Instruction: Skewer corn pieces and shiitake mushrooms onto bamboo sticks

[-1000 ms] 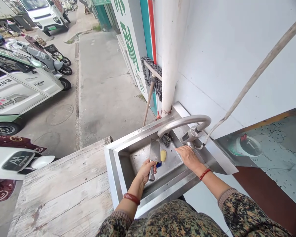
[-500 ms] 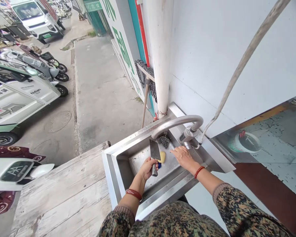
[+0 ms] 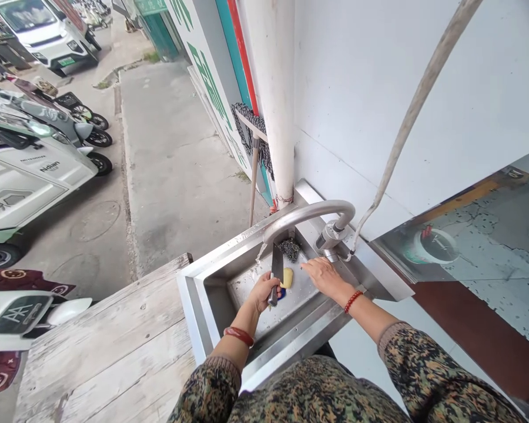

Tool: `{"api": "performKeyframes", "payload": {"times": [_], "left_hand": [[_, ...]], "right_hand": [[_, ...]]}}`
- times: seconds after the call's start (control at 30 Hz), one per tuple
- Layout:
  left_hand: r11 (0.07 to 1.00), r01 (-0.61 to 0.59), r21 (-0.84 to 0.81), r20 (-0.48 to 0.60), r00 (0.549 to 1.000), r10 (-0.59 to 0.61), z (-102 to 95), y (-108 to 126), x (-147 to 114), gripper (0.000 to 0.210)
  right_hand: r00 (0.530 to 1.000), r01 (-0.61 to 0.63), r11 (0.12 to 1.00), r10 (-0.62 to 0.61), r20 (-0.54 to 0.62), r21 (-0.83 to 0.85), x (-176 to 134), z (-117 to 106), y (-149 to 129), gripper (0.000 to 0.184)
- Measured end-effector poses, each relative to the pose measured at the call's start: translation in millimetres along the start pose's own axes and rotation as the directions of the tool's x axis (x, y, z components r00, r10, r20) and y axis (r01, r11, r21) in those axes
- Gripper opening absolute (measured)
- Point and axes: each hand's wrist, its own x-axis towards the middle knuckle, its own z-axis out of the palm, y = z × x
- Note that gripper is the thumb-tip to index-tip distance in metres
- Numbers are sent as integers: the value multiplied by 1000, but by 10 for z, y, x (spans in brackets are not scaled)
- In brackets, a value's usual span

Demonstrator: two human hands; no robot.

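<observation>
In the head view my left hand (image 3: 265, 291) is closed round the handle of a cleaver (image 3: 277, 265), its dark blade pointing away from me over the sink (image 3: 247, 314). The blade's upper end is close under the spout of the curved faucet (image 3: 308, 212). A thin trickle of water (image 3: 261, 252) shows at the spout. My right hand (image 3: 324, 275) is open, fingers stretched out, beside the faucet base; whether it touches is unclear. A steel wool scrubber (image 3: 290, 249) lies at the sink's far end. Near the blade sits a yellow sponge (image 3: 286, 277), with something blue partly hidden below it.
A weathered wooden plank table (image 3: 127, 338) adjoins the sink on the left. Behind the sink stand a white pipe (image 3: 278, 106) and an upturned mop (image 3: 253, 158). A grey hose (image 3: 405, 123) runs down to the faucet. Parked vehicles line the street at left.
Water now shows at the spout. The cleaver has turned, its blade more upright and edge-on in view. My right hand stays beside the faucet; the view has shifted slightly.
</observation>
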Motion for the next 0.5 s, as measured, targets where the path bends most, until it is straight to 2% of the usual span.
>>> {"api": "performKeyframes", "payload": {"times": [0.1, 0.2, 0.3, 0.4, 0.5], "left_hand": [[996, -15, 88, -27, 999, 17, -65, 35, -69, 23], [973, -32, 228, -67, 997, 49, -149, 95, -109, 21], [908, -33, 417, -99, 992, 82, -260, 189, -121, 37], [777, -28, 629, -113, 985, 127, -386, 322, -122, 50], [579, -20, 815, -120, 972, 202, -479, 454, -142, 50]], "right_hand": [[999, 18, 999, -16, -50, 37, -9, -41, -39, 26], [986, 54, 990, -32, -164, 130, -17, -53, -122, 31], [972, 91, 971, -39, -230, 222, -11, -31, -219, 34], [971, 110, 955, -44, -236, 276, 22, 19, -285, 35], [970, 110, 923, -18, -244, 368, 100, 106, -348, 37]]}}
